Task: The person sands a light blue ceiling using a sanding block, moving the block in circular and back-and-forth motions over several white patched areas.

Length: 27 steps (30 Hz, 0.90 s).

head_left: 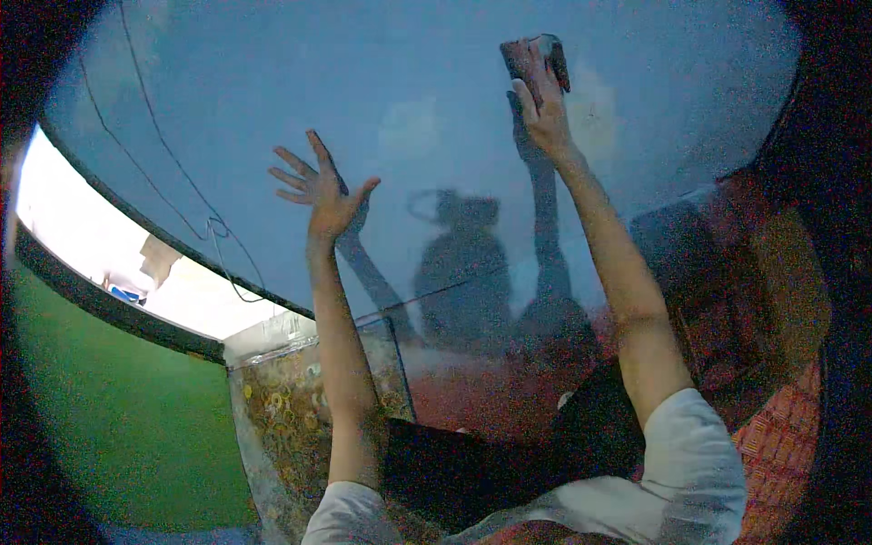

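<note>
Hands are well apart here. The right hand has hold of a dark brown pad high up at the blue wall, fingers laid over its back — my guess is that spreads the push evenly. The left hand is empty, lower down, fingers splayed, maybe for balance — can't tell if it's actually touching the wall or just hovering beside its shadow.

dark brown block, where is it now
The dark brown block is in the right hand, near the head view's top, right of centre, by the blue wall.
</note>
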Each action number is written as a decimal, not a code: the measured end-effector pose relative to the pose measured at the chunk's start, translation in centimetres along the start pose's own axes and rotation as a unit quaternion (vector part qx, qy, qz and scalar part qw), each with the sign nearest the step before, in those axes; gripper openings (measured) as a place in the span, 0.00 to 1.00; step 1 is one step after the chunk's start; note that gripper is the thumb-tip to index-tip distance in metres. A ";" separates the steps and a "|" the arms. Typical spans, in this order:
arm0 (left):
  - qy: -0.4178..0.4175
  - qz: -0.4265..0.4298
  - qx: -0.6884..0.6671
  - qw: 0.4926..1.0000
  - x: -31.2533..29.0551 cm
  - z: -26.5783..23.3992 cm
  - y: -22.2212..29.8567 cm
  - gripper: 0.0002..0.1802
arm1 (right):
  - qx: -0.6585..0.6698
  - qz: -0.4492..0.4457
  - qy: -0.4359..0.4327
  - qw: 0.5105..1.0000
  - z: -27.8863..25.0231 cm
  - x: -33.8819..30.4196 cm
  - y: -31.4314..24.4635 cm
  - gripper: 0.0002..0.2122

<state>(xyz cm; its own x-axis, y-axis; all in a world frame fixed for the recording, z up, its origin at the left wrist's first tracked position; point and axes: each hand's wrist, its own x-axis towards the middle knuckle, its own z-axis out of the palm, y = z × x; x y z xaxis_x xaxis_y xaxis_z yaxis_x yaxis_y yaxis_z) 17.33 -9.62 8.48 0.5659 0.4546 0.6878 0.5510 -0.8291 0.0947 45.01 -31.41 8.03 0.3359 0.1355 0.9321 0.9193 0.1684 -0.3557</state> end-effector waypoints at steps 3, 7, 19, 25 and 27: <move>0.001 0.003 0.007 1.000 -0.2 0.1 0.2 0.76 | -0.018 -0.019 0.017 1.000 -0.1 -0.6 0.1 0.20; -0.003 0.000 0.007 1.000 -0.2 -0.3 0.3 0.77 | -0.018 -0.059 0.007 0.998 -0.8 -0.3 0.2 0.21; 0.010 0.014 -0.011 1.000 -0.2 -0.5 0.6 0.77 | -0.052 -0.062 0.021 0.996 1.4 -4.3 1.4 0.22; 0.011 0.016 -0.028 0.999 -0.1 -0.1 0.4 0.74 | -0.082 -0.051 -0.026 0.995 1.7 -5.9 2.6 0.26; 0.026 0.036 -0.031 0.999 -0.1 0.0 -0.1 0.75 | -0.074 -0.081 -0.030 0.994 1.5 -5.9 2.4 0.26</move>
<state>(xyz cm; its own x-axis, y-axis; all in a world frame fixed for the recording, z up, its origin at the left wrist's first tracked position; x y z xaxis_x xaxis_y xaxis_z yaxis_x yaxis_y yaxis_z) 17.22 -9.56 8.41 0.5697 0.3775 0.7301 0.4704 -0.8782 0.0871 44.97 -30.30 1.58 0.1720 0.1767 0.9691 0.9819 0.0488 -0.1832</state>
